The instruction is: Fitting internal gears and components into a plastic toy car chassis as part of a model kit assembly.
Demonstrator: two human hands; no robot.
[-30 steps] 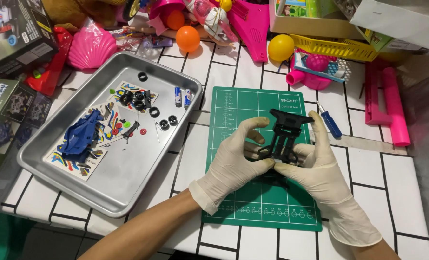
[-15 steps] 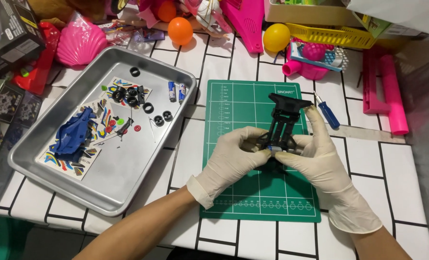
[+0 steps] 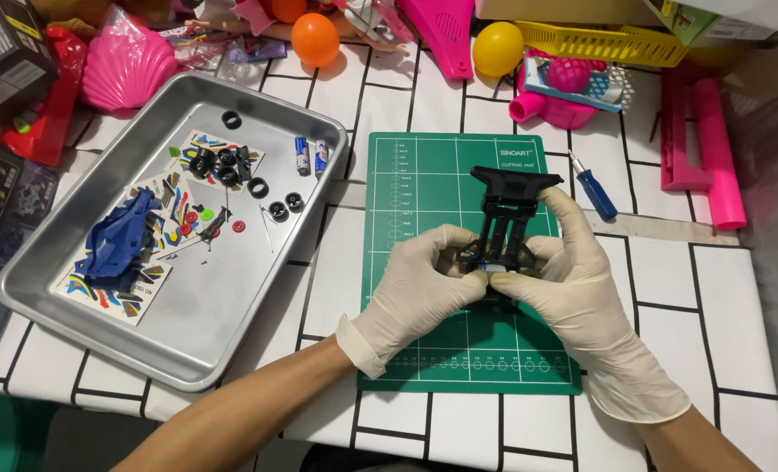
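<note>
Black plastic chassis point(image 3: 509, 218) of a small model car, held over the green cutting mat point(image 3: 424, 175) at centre right of the frame. Left hand point(image 3: 419, 284), in a cream latex glove, grips the chassis from the left side, its fingers point(image 3: 459, 262) curled closed on the lower part of the frame. Right hand point(image 3: 572, 280), gloved alike, grips the opposite side, with the index finger stretched up along the right edge of the chassis and the thumb pressed against its lower end, just beside the left thumb. The wide end of the chassis points toward the top of the frame; whether its lower end touches the mat cannot be told.

The mat lies on a white tiled surface point(image 3: 738, 297) with dark grout lines. Right of the mat, near its upper corner, lies a blue-handled screwdriver point(image 3: 597, 190). At left of the frame sits a metal tray point(image 3: 231, 323), well apart from the hands. In the tray: a blue car body shell point(image 3: 122, 240) resting on a colourful sticker sheet point(image 3: 114, 293), several small black wheels point(image 3: 223, 166), and two small batteries point(image 3: 310, 156) near the tray's right wall. Along the top of the frame lie bright toys: a pink shell point(image 3: 127, 74), an orange ball point(image 3: 315, 39), a yellow ball point(image 3: 497, 48) and a yellow basket point(image 3: 598, 39).
</note>
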